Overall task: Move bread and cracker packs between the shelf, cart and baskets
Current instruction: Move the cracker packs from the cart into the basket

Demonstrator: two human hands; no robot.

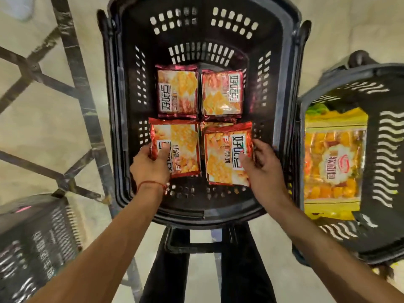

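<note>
A black slotted basket (pixel 203 33) sits below me and holds several red-and-orange cracker packs. Two packs (pixel 177 92) (pixel 223 92) lie flat side by side at its far end. My left hand (pixel 150 165) grips the near-left cracker pack (pixel 181 147) by its left edge, thumb on top. My right hand (pixel 260 167) grips the near-right cracker pack (pixel 225 158) by its right edge. Both held packs are just above the basket floor, under the far pair in the picture. A yellow bread pack (pixel 334 162) lies in a second black basket (pixel 391 149) to the right.
A third dark basket (pixel 37 243) sits at the lower left. A black metal frame (pixel 72 68) with crossing bars stands on the beige floor to the left. My dark trouser legs (pixel 238 265) and a basket handle (pixel 196 241) show below the middle basket.
</note>
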